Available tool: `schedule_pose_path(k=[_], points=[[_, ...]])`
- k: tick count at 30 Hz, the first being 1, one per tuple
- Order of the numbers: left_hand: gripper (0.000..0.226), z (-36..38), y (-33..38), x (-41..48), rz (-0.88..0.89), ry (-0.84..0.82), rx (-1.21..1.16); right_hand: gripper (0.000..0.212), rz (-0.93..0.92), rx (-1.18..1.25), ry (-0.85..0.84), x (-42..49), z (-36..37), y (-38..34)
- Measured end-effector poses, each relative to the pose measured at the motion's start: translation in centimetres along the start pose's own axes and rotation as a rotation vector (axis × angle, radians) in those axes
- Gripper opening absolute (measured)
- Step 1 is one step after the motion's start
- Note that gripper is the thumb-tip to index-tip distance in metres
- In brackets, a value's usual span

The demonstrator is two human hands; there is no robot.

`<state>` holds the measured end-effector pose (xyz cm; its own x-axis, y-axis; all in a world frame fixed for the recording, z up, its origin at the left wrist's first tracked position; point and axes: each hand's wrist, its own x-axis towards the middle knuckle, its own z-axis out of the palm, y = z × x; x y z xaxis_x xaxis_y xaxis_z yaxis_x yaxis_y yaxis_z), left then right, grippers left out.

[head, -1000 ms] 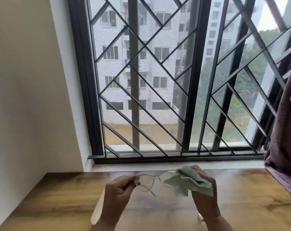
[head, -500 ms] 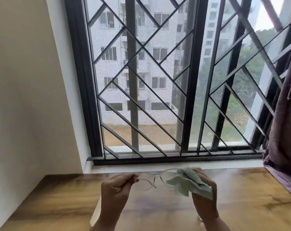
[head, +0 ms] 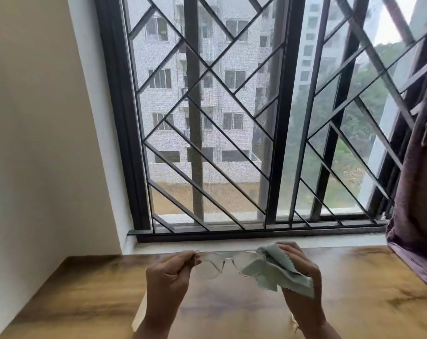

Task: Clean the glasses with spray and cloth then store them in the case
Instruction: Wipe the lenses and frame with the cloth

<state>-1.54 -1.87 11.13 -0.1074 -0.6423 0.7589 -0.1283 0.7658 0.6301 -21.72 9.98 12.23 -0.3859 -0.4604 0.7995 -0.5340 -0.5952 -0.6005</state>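
Clear-framed glasses are held up above the wooden table, in front of the window. My left hand pinches the left end of the frame. My right hand grips a pale green cloth, which is wrapped over the right lens. The left lens is bare and see-through. The spray and the case cannot be made out; a pale flat object lies on the table, mostly hidden behind my left forearm.
A barred window with a white sill rises just beyond the table. A cream wall closes the left side. A dark purple curtain hangs at the right and drapes onto the table's corner.
The glasses have been turned so both lenses face me more squarely. The cloth has shifted a little over the right lens. Both hands stay in about the same place.
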Motion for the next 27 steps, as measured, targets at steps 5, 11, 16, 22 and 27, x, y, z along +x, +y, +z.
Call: schedule_pose_path(k=[5, 11, 16, 22, 27], points=[[0.041, 0.1, -0.6, -0.1, -0.104, 0.027, -0.072, 0.032, 0.09, -0.002, 0.012, -0.6, -0.3, 1.0], [0.035, -0.1, -1.7, -0.3, -0.325, 0.004, -0.238, 0.011, 0.176, 0.025, 0.041, -1.8, -0.6, 1.8], [0.037, -0.4, -2.4, -0.3, -0.348, -0.295, 0.06, 0.024, 0.092, -0.271, 0.013, -1.2, -0.8, 1.5], [0.018, -0.6, 0.9, 1.3, -0.081, -0.057, 0.229, 0.021, -0.044, -0.575, -0.004, -0.9, -0.6, 1.3], [0.023, 1.2, 5.0, 1.3, 0.379, -0.206, 0.398, 0.023, -0.052, -0.638, -0.012, -1.3, 0.0, 1.2]])
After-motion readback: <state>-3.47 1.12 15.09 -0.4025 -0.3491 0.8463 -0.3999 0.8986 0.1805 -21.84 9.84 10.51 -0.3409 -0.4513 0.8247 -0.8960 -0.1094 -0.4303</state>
